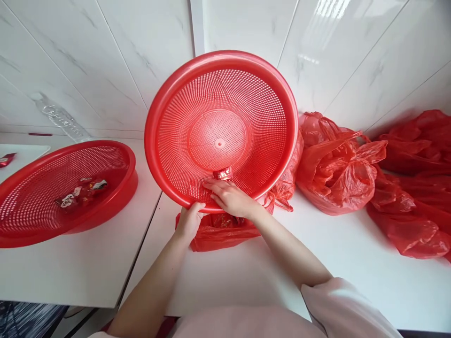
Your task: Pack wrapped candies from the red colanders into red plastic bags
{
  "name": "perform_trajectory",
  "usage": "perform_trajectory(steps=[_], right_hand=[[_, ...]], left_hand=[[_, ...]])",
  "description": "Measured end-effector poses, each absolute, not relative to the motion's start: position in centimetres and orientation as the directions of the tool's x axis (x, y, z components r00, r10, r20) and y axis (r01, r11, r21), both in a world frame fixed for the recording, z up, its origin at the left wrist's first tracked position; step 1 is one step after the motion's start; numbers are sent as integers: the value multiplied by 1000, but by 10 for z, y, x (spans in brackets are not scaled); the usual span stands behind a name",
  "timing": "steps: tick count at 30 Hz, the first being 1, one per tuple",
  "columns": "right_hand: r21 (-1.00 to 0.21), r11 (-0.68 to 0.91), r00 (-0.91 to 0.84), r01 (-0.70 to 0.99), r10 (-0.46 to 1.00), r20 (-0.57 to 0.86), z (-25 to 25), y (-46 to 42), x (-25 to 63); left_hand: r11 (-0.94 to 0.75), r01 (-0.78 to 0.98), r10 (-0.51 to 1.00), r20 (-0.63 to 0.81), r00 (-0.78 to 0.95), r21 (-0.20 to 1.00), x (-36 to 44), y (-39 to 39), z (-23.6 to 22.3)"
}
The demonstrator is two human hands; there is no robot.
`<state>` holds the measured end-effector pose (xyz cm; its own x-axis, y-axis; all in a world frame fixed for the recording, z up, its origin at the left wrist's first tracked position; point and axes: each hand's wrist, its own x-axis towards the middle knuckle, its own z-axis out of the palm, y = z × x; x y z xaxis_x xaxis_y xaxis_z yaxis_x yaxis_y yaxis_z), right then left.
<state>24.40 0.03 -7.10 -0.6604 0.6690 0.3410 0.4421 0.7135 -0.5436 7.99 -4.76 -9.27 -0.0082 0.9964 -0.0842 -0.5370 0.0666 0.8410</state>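
Note:
A large red plastic colander (218,84) is tilted up toward me over the table. My left hand (189,220) is closed on its near rim, thumb over the edge and fingers hidden beneath. Inside, my right hand (230,197) lies against the lower wall with its fingers stretched out. Just beyond those fingers is a small shiny red wrapped piece (223,173). Below the tilted rim, a red plastic bag (225,237) stands with its mouth spread and dark red wrapped pieces showing inside.
Another red colander (102,206) at the left holds several small wrapped pieces (82,191). A clear plastic bottle (61,117) leans by the tiled wall. Tied red bags (334,173) and more red bags (412,211) sit at the right. A gap (141,249) separates the two white tables.

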Motion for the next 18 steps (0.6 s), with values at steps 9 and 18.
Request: perform_trajectory(steps=[9,18], right_hand=[[-782,481,-564,396,799,206,-57,6,267],[-853,435,-646,289,746,162,-32,-4,284]], left_hand=[[-12,-523,993,-53,-108,852,60,-34,-98],[-119,-493,966,-13,-257,862,48,-29,-88]])
